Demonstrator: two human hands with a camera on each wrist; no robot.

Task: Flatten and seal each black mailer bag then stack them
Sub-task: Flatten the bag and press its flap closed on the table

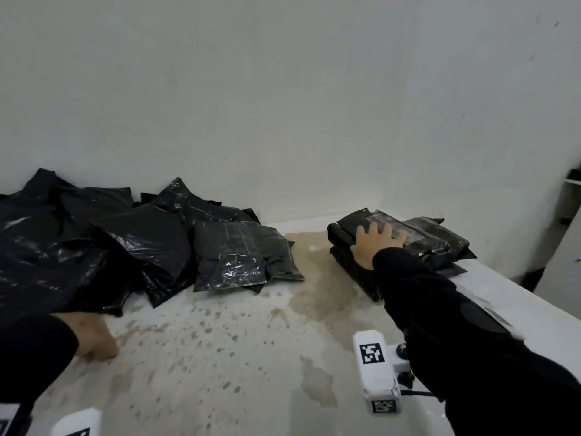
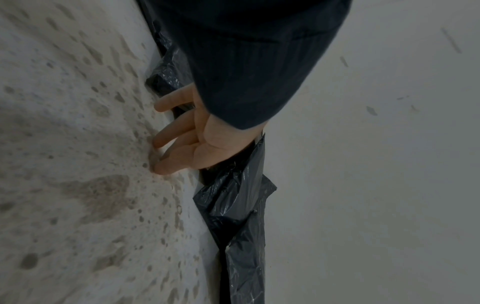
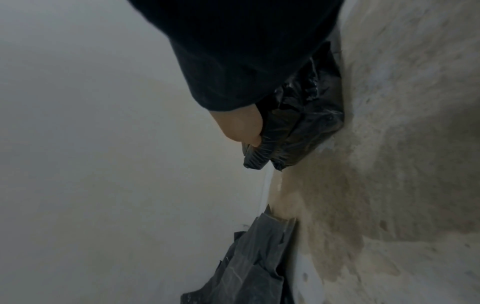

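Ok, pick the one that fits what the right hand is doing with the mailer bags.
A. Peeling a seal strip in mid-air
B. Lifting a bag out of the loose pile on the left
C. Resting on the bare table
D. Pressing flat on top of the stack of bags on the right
D: the right hand lies with fingers spread on the top bag of the stack of black mailer bags, while the loose pile sits far to the left.
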